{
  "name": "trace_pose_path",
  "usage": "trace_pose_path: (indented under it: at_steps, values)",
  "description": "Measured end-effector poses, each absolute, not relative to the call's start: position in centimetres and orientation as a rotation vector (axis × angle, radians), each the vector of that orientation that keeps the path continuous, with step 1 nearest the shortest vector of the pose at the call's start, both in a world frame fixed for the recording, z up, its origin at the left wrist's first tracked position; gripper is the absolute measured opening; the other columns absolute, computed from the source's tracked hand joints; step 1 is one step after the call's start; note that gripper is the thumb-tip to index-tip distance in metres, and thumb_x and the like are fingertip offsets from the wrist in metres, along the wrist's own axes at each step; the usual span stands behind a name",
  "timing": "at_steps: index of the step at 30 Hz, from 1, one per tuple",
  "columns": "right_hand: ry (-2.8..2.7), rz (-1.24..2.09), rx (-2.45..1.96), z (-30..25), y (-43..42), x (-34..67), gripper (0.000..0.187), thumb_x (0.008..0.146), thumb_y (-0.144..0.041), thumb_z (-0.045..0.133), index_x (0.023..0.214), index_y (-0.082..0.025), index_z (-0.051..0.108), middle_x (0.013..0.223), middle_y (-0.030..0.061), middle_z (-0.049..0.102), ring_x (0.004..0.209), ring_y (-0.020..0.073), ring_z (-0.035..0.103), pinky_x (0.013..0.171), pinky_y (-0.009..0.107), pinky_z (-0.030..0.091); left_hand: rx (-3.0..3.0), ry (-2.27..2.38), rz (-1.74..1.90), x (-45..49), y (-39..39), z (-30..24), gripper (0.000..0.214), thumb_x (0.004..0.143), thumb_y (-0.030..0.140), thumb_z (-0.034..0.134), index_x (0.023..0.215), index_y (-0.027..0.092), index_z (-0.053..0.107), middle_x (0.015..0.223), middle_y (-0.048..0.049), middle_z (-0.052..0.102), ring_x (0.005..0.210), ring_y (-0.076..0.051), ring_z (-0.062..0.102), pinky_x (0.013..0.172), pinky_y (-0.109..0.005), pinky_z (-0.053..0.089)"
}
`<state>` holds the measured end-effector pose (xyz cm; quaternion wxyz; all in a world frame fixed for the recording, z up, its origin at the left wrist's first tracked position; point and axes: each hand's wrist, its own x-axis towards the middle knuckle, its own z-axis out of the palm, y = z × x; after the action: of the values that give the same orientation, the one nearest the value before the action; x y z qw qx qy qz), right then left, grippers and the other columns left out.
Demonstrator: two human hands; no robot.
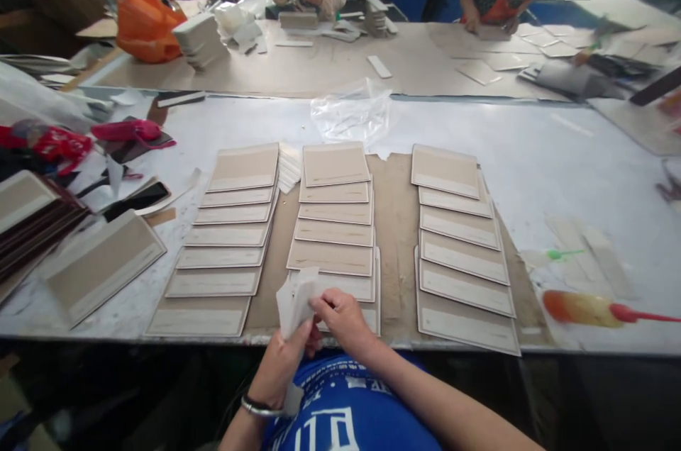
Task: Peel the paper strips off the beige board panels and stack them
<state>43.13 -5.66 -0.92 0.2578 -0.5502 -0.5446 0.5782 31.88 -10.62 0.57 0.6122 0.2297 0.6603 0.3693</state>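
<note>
Both my hands meet at the near table edge. My left hand (281, 363) is closed on a small bunch of white paper strips (296, 301) held upright. My right hand (343, 320) pinches the same strips from the right side. Just beyond the hands lie three columns of overlapping beige cards with white borders: a left column (226, 235), a middle column (335, 217) and a right column (460, 245). They rest on a brown cardboard sheet (394, 224). A bracelet is on my left wrist.
A stack of larger cards (101, 263) and dark folders lie at the left. A clear plastic bag (351, 114) sits behind the columns. A red-handled brush (601, 309) lies at the right. Two other people work at the far table (372, 68), beside an orange bag (143, 22).
</note>
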Motion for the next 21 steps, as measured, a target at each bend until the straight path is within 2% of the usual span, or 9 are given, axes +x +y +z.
trace_pose_path:
  at_steps: [3,9,14,17,19,21]
  values:
    - [-1.495,1.515,-1.541,-0.9,-6.0,41.9,0.030,0.081,-0.032,0.048,0.056,-0.016,0.052,0.060,-0.0015,0.050,0.062,0.0106,0.048,0.060,0.020,0.036,0.368,1.514,0.889,30.5,-10.6,0.1,0.055,0.053,0.055,0.073,0.082,0.009,0.066,0.065,-0.0081,0.066,0.062,-0.020,0.061,0.060,-0.029,0.051]
    - [-1.481,1.388,-1.646,-1.4,-6.7,39.1,0.032,0.080,-0.037,0.046,0.055,-0.017,0.050,0.060,-0.0006,0.048,0.062,0.0122,0.047,0.062,0.023,0.037,0.270,1.418,1.019,28.3,-9.9,-1.4,0.052,0.052,0.042,0.079,0.089,0.008,0.066,0.068,-0.0067,0.067,0.058,-0.017,0.060,0.058,-0.027,0.051]
    - [-1.322,1.276,-1.709,-1.7,-7.5,37.9,0.038,0.078,-0.046,0.046,0.053,-0.019,0.042,0.058,-0.0013,0.042,0.059,0.0126,0.043,0.059,0.024,0.037,0.330,1.410,1.030,27.3,-9.4,-2.3,0.048,0.055,0.042,0.076,0.086,0.007,0.066,0.070,-0.0097,0.067,0.062,-0.020,0.062,0.061,-0.030,0.052]
    - [-0.954,1.375,-1.703,-1.5,-7.6,37.8,0.033,0.074,-0.049,0.051,0.062,-0.019,0.045,0.061,-0.0010,0.046,0.059,0.0128,0.045,0.056,0.024,0.040,0.736,1.426,0.961,26.7,-9.8,-2.9,0.034,0.068,0.040,0.066,0.085,0.010,0.066,0.073,-0.0094,0.067,0.066,-0.020,0.061,0.064,-0.030,0.051]
    - [-0.646,1.446,-1.637,-1.2,-7.1,38.2,0.032,0.067,-0.049,0.058,0.072,-0.018,0.048,0.068,0.0001,0.051,0.061,0.0133,0.050,0.057,0.024,0.043,1.195,1.349,0.939,26.3,-10.3,-3.4,0.022,0.078,0.032,0.054,0.083,0.014,0.065,0.074,-0.0076,0.066,0.069,-0.019,0.060,0.066,-0.029,0.049]
    - [-0.438,1.453,-1.575,-1.1,-5.9,39.1,0.037,0.060,-0.047,0.065,0.078,-0.020,0.047,0.070,-0.0006,0.053,0.061,0.0134,0.053,0.058,0.026,0.045,1.623,1.255,0.860,25.7,-10.8,-4.1,0.020,0.081,0.023,0.045,0.077,0.016,0.063,0.071,-0.0064,0.063,0.066,-0.017,0.059,0.062,-0.027,0.048]
